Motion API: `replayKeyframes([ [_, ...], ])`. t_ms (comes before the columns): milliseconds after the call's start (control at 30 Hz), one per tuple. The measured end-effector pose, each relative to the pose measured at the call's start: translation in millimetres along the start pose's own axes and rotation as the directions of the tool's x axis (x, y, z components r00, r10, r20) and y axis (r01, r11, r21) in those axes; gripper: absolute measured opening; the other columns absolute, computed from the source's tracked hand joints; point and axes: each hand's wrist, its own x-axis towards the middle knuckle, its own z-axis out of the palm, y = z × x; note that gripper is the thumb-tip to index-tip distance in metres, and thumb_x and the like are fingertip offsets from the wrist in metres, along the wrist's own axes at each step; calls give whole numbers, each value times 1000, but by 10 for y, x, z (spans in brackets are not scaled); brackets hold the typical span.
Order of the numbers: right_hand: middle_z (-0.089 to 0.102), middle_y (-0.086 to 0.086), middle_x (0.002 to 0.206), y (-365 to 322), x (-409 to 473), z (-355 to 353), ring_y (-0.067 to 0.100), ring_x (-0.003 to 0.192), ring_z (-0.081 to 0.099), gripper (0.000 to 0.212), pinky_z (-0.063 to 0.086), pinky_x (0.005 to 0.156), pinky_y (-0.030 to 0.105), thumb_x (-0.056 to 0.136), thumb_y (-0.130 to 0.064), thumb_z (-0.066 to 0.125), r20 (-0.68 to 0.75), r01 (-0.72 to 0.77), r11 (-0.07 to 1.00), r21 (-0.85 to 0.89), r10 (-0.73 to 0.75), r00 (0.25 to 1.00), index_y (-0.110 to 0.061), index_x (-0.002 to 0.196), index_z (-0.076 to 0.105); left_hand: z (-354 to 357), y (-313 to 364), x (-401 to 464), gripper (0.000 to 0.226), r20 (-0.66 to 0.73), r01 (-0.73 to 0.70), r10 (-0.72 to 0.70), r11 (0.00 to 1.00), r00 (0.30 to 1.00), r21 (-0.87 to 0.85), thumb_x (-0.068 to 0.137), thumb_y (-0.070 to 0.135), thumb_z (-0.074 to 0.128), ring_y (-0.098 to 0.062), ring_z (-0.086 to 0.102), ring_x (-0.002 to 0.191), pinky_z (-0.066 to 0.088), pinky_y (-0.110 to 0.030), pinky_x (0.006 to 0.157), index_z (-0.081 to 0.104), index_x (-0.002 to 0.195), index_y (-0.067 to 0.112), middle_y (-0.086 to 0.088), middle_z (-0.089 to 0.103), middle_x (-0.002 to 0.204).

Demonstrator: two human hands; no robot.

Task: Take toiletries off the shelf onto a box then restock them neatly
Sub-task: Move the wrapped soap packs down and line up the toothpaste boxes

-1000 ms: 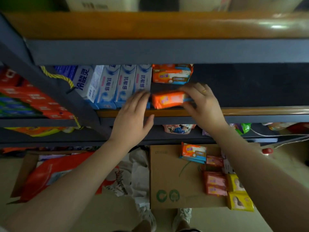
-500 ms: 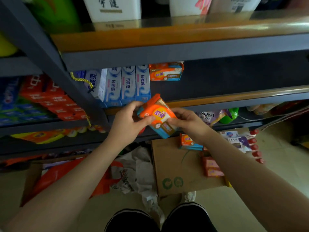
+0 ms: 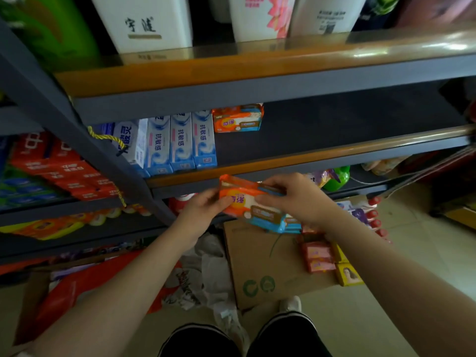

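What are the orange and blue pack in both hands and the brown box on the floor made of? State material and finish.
Orange and blue pack: seemingly thin plastic film, glossy, with crimped end seams and a soft, bulging shape. Brown box: looks like matte corrugated cardboard, plain brown with printed green recycling marks and a folded edge.

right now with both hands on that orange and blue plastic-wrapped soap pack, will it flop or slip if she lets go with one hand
The orange and blue plastic-wrapped soap pack probably stays stiff: its edges look straight and blocky between the left hand and right hand. The glossy wrapper may be a bit slippery. It looks fairly dense for its size, so one hand gripping an end might let it tilt.
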Motion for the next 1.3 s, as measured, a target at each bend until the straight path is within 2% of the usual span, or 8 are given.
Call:
replayKeyframes([
  [100,67,3,81,65,-54,-99,10,65,59,51,42,56,22,94,-50,40,164,-405,831,380,371,914,-8,105,66,189,-91,35,18,33,227,-225,964,974,-137,91,24,52,-12,63,82,47,-28,82,62,98,12,5,70,78],
  [167,67,8,81,149,-96,-151,14,66,61,62,43,59,23,96,-53,26,304,-535,639,553,443,843,-4,113,61,338,-138,47,21,11,339,-342,926,940,-168,92,31,50,-16,61,83,46,-28,76,61,91,12,-2,68,82],
  [400,70,9,64,506,-247,-285,19,58,62,68,42,48,22,92,-62,23,451,-634,687,355,468,760,-7,83,62,798,-322,3,43,167,718,-699,667,696,-198,84,51,53,-12,55,44,47,-19,42,59,83,8,-4,57,55],
  [633,67,0,96,1320,-358,-41,17,92,61,27,49,82,30,82,-37,68,582,-521,805,286,286,761,-17,101,65,1089,-574,77,27,-134,567,-563,824,816,-8,82,44,64,-14,60,65,44,-21,51,63,86,17,-1,65,72],
  [733,65,-9,90,1706,-307,235,15,91,61,20,49,80,28,76,-30,75,532,-412,878,243,234,813,-27,92,63,1153,-714,143,15,-160,454,-431,877,888,158,86,33,62,-14,62,85,44,-24,68,61,92,19,2,67,90],
  [800,62,-6,94,1928,-250,460,19,94,59,36,45,79,30,73,-42,76,432,-326,945,-35,308,848,-26,102,61,1182,-825,215,12,-219,458,-412,858,884,235,89,29,59,-12,58,92,44,-27,78,60,97,20,4,63,97],
  [900,64,1,110,2154,-182,750,24,107,56,49,38,88,33,77,-53,66,257,-277,876,-395,396,882,-24,115,56,1220,-1023,340,6,-228,534,-497,834,837,140,92,24,53,-11,58,83,45,-26,76,59,89,23,2,64,94],
  [1300,62,8,110,2900,233,1590,29,108,54,31,45,78,31,80,-27,67,240,-427,865,-265,488,840,-21,110,58,1025,-1551,499,11,-270,561,-520,822,810,98,94,22,50,-11,61,81,46,-28,82,61,92,23,5,65,89],
])
